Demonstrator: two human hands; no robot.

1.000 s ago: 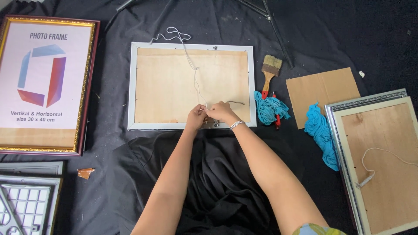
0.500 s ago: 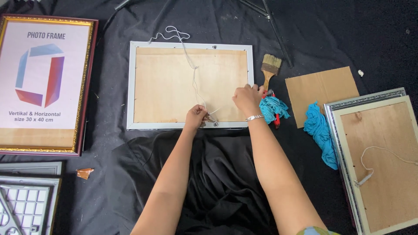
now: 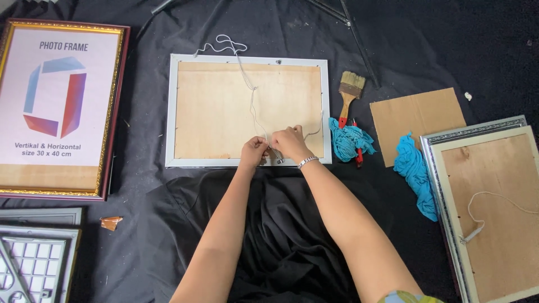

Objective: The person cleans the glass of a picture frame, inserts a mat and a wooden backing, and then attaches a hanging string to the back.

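My right hand (image 3: 289,143) has come back from the frame's right edge, where it was half a second ago near the teal rag (image 3: 349,139), and now sits beside my left hand (image 3: 254,151) again at the middle of the near rail of the white picture frame (image 3: 246,112). The frame lies face down on the black cloth (image 3: 281,235), plywood backing up. Both hands' fingers are curled together over a small metal fitting on that rail; I cannot tell exactly what each pinches, but the white hanging cord (image 3: 250,90) runs down the backing into them from its loose loops past the far rail. I judge the reach sideways was brief and the work on the cord's lower end goes on. The paintbrush (image 3: 350,92) lies untouched by the rag, and the cardboard piece (image 3: 418,120) beyond it.
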